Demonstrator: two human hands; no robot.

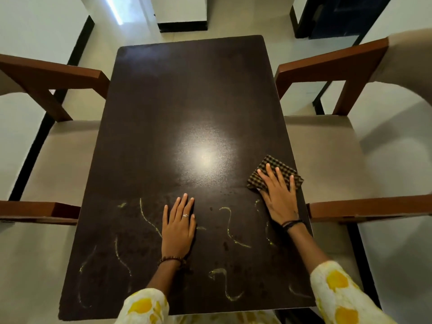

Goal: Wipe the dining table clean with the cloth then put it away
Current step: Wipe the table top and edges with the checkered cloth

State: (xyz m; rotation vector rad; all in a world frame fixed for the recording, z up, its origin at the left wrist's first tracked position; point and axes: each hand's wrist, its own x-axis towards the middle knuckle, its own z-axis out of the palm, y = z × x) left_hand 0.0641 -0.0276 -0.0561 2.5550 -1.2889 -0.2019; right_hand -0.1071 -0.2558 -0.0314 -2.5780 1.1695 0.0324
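The dark brown dining table (177,94) fills the middle of the view. Its near half carries several thin yellowish squiggly marks (230,224), while the far half looks plain with a bright light reflection. A folded dark checked cloth (277,166) lies near the table's right edge. My right hand (279,195) presses flat on the cloth with straight, spread fingers. My left hand (178,226) rests flat on the tabletop among the marks, fingers straight, holding nothing.
Wooden chairs with beige seats stand on both sides: one at the left (58,148) and one at the right (327,146), armrests close to the table's edges. White walls with black skirting and a dark doorway (339,17) lie beyond the far end.
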